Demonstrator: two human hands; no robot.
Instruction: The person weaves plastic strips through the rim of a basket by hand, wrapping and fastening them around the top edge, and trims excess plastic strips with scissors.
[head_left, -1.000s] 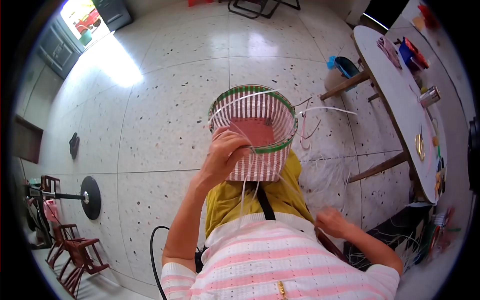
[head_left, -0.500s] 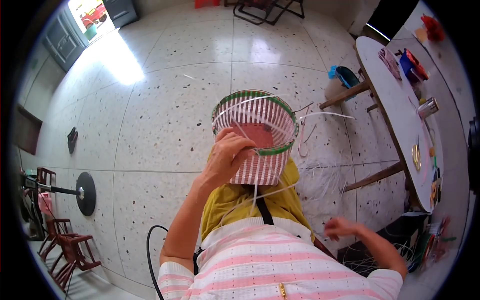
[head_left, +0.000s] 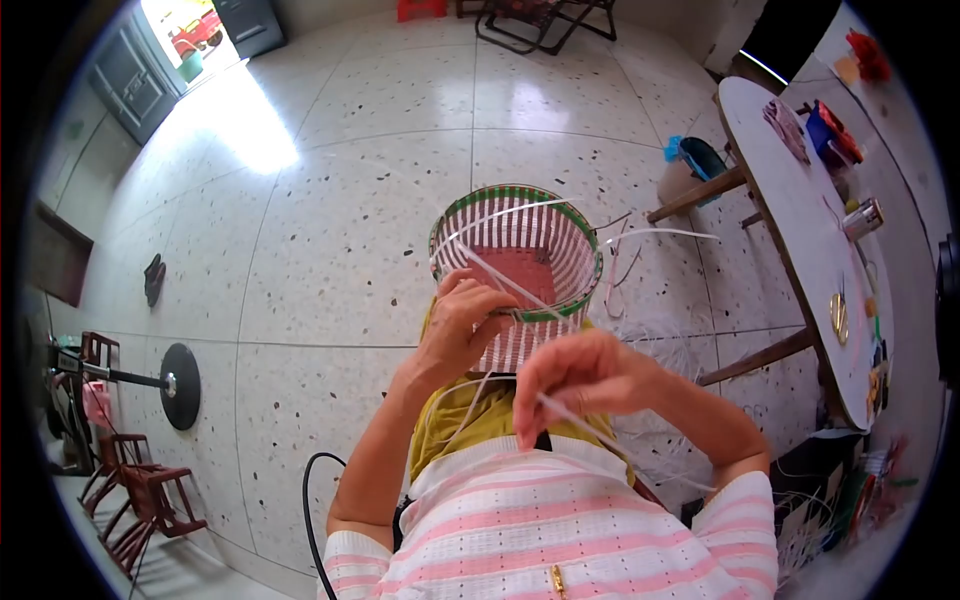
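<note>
A pink-and-white woven basket (head_left: 515,342) with a green-bound rim stands upright against my lap. My left hand (head_left: 465,318) is closed over its near rim, thumb outside. My right hand (head_left: 590,375) is just right of it, above my lap, fingers curled and slightly blurred. A pale plastic strip (head_left: 640,455) runs from those fingers down to the right and seems pinched in them; the exact grip is partly hidden. Another white strip (head_left: 510,275) crosses the basket opening toward my right hand. Loose strip ends also stick out from the rim.
On the right is a white table (head_left: 770,180) with a can (head_left: 862,218), scissors (head_left: 838,318) and cloths. A bucket (head_left: 695,165) stands by its leg. Loose white strips (head_left: 650,355) lie on the floor. Left are a round black stand base (head_left: 180,387) and small brown chairs (head_left: 155,490).
My right hand has swung in from the far right to beside the basket, and a strip now trails from its fingers. My left hand stays on the rim.
</note>
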